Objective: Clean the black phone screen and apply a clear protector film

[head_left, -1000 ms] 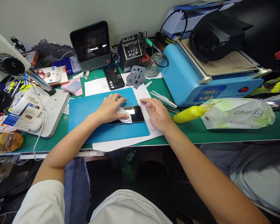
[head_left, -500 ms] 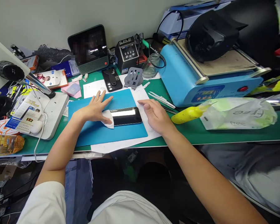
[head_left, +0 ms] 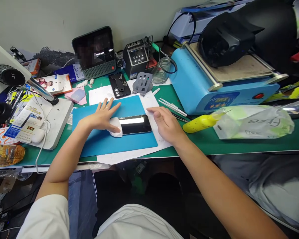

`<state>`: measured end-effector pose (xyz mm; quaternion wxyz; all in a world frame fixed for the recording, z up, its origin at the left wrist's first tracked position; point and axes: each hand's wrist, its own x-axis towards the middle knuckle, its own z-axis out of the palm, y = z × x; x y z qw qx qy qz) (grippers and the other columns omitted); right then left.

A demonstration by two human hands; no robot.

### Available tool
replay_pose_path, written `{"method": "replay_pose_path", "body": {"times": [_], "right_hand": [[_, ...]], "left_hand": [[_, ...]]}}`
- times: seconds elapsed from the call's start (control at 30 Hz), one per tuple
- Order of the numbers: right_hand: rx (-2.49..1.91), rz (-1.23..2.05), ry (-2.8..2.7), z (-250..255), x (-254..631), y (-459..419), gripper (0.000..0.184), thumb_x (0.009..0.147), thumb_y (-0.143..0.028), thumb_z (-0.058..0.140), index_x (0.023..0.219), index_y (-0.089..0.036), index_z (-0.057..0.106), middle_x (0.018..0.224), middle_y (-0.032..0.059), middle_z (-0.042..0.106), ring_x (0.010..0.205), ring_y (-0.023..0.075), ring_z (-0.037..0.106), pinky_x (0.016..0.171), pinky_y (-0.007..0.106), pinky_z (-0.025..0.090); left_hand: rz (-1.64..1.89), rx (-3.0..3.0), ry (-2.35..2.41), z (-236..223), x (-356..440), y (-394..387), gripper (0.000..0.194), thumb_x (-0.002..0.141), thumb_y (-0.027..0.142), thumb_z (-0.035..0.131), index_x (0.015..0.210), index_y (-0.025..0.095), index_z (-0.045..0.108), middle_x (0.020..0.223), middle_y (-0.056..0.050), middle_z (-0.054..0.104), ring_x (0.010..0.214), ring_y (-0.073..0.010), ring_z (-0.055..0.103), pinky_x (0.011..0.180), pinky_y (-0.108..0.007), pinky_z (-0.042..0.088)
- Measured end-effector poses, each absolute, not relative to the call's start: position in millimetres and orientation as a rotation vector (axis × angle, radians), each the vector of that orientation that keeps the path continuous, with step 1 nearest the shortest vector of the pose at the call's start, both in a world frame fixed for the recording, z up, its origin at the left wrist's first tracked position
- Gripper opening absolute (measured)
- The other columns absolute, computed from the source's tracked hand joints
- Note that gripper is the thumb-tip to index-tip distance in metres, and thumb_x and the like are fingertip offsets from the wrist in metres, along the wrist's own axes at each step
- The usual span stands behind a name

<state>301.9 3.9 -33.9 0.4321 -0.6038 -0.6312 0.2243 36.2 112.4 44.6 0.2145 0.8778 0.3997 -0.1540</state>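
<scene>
A smartphone (head_left: 136, 124) with a dark, glossy screen lies flat on a blue mat (head_left: 124, 143). Over its left end is a white wipe (head_left: 116, 127), pressed down by the thumb of my left hand (head_left: 103, 116). The other fingers of that hand are spread out above the mat, and one wears a ring. To the right of the phone, my right hand (head_left: 168, 125) rests on its side on white paper (head_left: 151, 99), fingers stretched out and nothing in them. A small gap separates it from the phone's right end.
White tweezers (head_left: 172, 106) and a yellow bottle (head_left: 201, 123) lie right of my right hand, beside a plastic packet (head_left: 255, 122). A blue heating machine (head_left: 196, 93) stands behind. Beyond the mat are a black phone case (head_left: 119, 85) and grey stand (head_left: 142, 83); a microscope base (head_left: 61, 122) sits left.
My left thumb and the wipe have shifted very slightly on the phone's left end. My right hand and the phone stay in place.
</scene>
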Motion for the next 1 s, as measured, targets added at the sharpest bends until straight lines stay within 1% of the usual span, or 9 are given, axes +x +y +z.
{"method": "replay_pose_path", "body": {"times": [0.13, 0.2, 0.3, 0.37, 0.43, 0.53, 0.7, 0.87, 1.0], "right_hand": [[-1.504, 0.543, -1.588, -34, 301, 5, 0.074, 0.100, -0.079, 0.025, 0.121, -0.027, 0.073, 0.126, 0.0126, 0.075, 0.125, 0.0337, 0.065, 0.110, 0.055, 0.049], [-1.499, 0.531, -1.593, -34, 301, 5, 0.075, 0.100, -0.079, 0.025, 0.119, -0.026, 0.074, 0.125, 0.0126, 0.075, 0.124, 0.0334, 0.065, 0.110, 0.054, 0.049], [-1.492, 0.540, -1.583, -35, 302, 5, 0.074, 0.101, -0.079, 0.025, 0.118, -0.026, 0.074, 0.125, 0.0121, 0.075, 0.125, 0.0329, 0.065, 0.111, 0.054, 0.049], [-1.491, 0.542, -1.568, -35, 303, 4, 0.074, 0.101, -0.079, 0.024, 0.117, -0.026, 0.074, 0.125, 0.0121, 0.075, 0.124, 0.0329, 0.065, 0.111, 0.055, 0.048], [-1.490, 0.534, -1.563, -35, 304, 4, 0.074, 0.100, -0.079, 0.024, 0.116, -0.026, 0.074, 0.123, 0.0124, 0.076, 0.123, 0.0332, 0.065, 0.111, 0.055, 0.049], [-1.488, 0.524, -1.578, -35, 304, 4, 0.074, 0.101, -0.078, 0.024, 0.116, -0.026, 0.074, 0.123, 0.0129, 0.075, 0.123, 0.0340, 0.065, 0.110, 0.056, 0.049], [-1.476, 0.510, -1.601, -36, 303, 4, 0.071, 0.102, -0.076, 0.025, 0.116, -0.027, 0.074, 0.123, 0.0127, 0.075, 0.122, 0.0336, 0.066, 0.108, 0.056, 0.050], [-1.464, 0.477, -1.625, -39, 303, 5, 0.069, 0.103, -0.073, 0.024, 0.116, -0.026, 0.074, 0.122, 0.0124, 0.075, 0.121, 0.0326, 0.066, 0.108, 0.055, 0.049], [-1.465, 0.463, -1.617, -41, 303, 6, 0.068, 0.104, -0.072, 0.025, 0.116, -0.027, 0.074, 0.122, 0.0126, 0.075, 0.121, 0.0331, 0.066, 0.108, 0.056, 0.050]], "left_hand": [[-0.349, 2.442, 1.066, 37, 46, 107, 0.121, 0.079, 0.069, 0.076, 0.171, 0.029, 0.008, 0.179, -0.012, -0.014, 0.163, -0.0416, -0.020, 0.131, -0.062, -0.001], [-0.328, 2.456, 1.051, 36, 51, 105, 0.118, 0.081, 0.070, 0.074, 0.171, 0.029, 0.008, 0.179, -0.011, -0.013, 0.163, -0.0410, -0.019, 0.131, -0.063, -0.004], [-0.404, 2.483, 1.113, 42, 52, 106, 0.123, 0.080, 0.068, 0.076, 0.172, 0.028, 0.004, 0.177, -0.012, -0.019, 0.162, -0.0424, -0.023, 0.127, -0.066, -0.013], [-0.486, 2.473, 1.174, 48, 46, 109, 0.129, 0.078, 0.066, 0.078, 0.172, 0.027, -0.002, 0.175, -0.012, -0.025, 0.160, -0.0428, -0.026, 0.127, -0.066, -0.015], [-0.543, 2.450, 1.203, 52, 37, 113, 0.131, 0.077, 0.068, 0.077, 0.171, 0.028, -0.005, 0.174, -0.010, -0.029, 0.160, -0.0432, -0.026, 0.127, -0.066, -0.014], [-0.567, 2.435, 1.199, 54, 26, 117, 0.132, 0.076, 0.073, 0.075, 0.171, 0.029, -0.006, 0.174, -0.008, -0.029, 0.159, -0.0444, -0.026, 0.128, -0.065, -0.013], [-0.542, 2.421, 1.188, 50, 27, 115, 0.132, 0.075, 0.069, 0.078, 0.172, 0.029, -0.002, 0.176, -0.009, -0.024, 0.160, -0.0446, -0.024, 0.129, -0.064, -0.009], [-0.390, 2.479, 1.108, 37, 47, 104, 0.125, 0.079, 0.073, 0.074, 0.172, 0.028, 0.004, 0.178, -0.010, -0.018, 0.162, -0.0415, -0.022, 0.130, -0.064, -0.008], [-0.274, 2.476, 1.142, 28, 55, 102, 0.120, 0.081, 0.072, 0.074, 0.171, 0.030, 0.007, 0.178, -0.009, -0.019, 0.161, -0.0426, -0.022, 0.129, -0.066, -0.010]]}}
